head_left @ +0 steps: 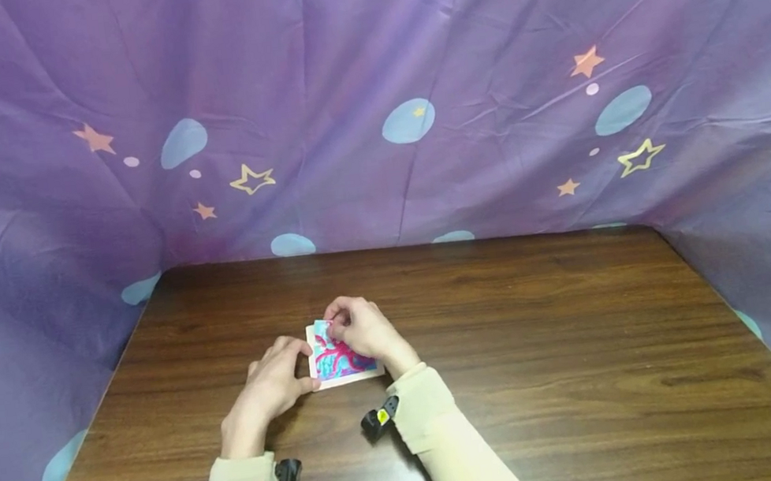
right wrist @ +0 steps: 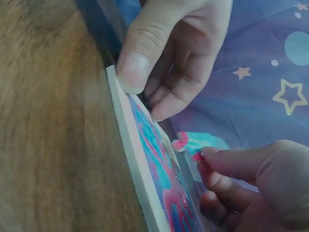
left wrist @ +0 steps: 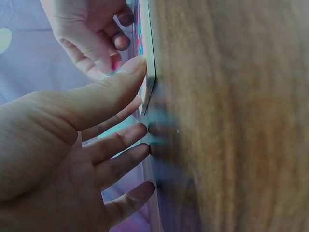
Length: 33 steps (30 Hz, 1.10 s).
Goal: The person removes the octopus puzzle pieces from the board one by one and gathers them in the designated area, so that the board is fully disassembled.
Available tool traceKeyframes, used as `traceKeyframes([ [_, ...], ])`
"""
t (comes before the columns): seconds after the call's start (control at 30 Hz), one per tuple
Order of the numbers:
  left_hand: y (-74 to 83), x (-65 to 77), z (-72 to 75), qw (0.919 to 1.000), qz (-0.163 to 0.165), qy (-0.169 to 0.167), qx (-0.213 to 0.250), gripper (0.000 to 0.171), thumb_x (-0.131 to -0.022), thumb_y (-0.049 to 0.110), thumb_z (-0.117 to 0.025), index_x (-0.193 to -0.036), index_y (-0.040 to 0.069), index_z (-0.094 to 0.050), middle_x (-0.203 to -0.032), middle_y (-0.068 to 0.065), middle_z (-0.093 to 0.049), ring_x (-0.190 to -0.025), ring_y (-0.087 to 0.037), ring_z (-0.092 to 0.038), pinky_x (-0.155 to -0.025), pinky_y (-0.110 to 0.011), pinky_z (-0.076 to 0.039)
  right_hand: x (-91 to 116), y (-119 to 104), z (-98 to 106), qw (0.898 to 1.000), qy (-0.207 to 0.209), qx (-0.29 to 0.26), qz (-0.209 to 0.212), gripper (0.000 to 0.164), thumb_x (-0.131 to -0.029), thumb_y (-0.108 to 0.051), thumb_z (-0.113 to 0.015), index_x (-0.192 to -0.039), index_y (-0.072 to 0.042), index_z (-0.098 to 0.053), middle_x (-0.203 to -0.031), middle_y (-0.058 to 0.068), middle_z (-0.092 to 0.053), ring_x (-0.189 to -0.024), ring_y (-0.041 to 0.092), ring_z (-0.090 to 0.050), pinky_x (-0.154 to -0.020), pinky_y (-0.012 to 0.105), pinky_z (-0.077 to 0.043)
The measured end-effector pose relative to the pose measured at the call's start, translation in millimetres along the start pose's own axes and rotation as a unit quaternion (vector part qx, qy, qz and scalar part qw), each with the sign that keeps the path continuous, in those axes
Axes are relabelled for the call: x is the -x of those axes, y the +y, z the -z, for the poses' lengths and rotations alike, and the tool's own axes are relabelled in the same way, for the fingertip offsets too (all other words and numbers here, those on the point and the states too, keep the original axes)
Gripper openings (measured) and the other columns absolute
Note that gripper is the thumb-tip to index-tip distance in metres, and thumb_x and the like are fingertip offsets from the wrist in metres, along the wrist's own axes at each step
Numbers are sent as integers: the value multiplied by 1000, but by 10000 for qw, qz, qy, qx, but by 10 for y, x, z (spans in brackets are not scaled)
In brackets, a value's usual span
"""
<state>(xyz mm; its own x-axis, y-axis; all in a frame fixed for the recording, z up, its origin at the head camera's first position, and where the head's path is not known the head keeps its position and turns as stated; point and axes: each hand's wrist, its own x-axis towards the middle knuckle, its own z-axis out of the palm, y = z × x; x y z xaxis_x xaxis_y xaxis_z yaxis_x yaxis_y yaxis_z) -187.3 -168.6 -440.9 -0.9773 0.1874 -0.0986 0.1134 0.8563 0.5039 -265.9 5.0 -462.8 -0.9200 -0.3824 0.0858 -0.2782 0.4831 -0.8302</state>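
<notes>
A small square jigsaw puzzle board with a pale frame lies flat on the table, its picture in pink, blue and turquoise. My right hand pinches a loose turquoise and pink puzzle piece between thumb and fingers, raised above the board's far left corner. At the left side, my left hand rests with spread fingers; its thumb presses on the near corner of the frame, and the index finger is by the frame's left edge. The right hand covers part of the picture in the head view.
The brown wood-grain table stretches away on both sides of the board. A purple curtain with stars and blue shapes hangs behind it and along both sides. Each wrist carries a small black camera on a cuff.
</notes>
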Motion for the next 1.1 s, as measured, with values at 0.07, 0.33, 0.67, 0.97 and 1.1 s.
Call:
traceKeyframes([
  [0.07, 2, -1, 2, 10000, -9, 0, -14, 38, -80, 17, -80, -112, 6, -61, -131, -17, -52, -125, -37, -47, -94, -61, -36, 3, 3, 17, 9997, 38, -224, 35, 14, -83, -1, -70, -93, -9, -68, -72, -3, -64, -62, 8, -56, -60, 24, -46],
  [0.33, 1, -16, 14, 10000, -3, 26, -70, 39, -80, 18, -80, -112, 6, -61, -130, -18, -52, -124, -37, -47, -94, -62, -36, 50, -75, 134, 9930, 110, -1171, 144, 14, -84, 3, -68, -97, -2, -68, -76, 1, -66, -66, 11, -59, -61, 23, -48],
  [0.67, 1, -7, 1, 10000, -37, 17, 6, 39, -80, 17, -80, -112, 5, -61, -129, -17, -53, -124, -37, -47, -93, -60, -37, 174, -198, 343, 9707, 298, -2362, 334, 16, -84, 7, -66, -100, 6, -66, -74, 0, -65, -70, 21, -61, -65, 35, -51],
  [0.97, -36, -11, 9, 9999, -96, -34, 89, 38, -82, 17, -79, -113, 6, -60, -132, -17, -51, -127, -37, -45, -97, -62, -33, 367, -186, 724, 9717, 605, -2277, 183, 17, -87, 2, -68, -104, 6, -66, -78, 6, -66, -67, 15, -59, -53, 22, -44],
  [1.1, -43, -8, 19, 9999, -128, -27, 89, 39, -82, 18, -79, -113, 7, -60, -132, -18, -51, -126, -37, -45, -96, -61, -33, 442, -107, 974, 9745, 857, -2051, 323, 18, -87, 3, -67, -105, 7, -65, -81, 15, -67, -65, 12, -56, -54, 23, -43],
])
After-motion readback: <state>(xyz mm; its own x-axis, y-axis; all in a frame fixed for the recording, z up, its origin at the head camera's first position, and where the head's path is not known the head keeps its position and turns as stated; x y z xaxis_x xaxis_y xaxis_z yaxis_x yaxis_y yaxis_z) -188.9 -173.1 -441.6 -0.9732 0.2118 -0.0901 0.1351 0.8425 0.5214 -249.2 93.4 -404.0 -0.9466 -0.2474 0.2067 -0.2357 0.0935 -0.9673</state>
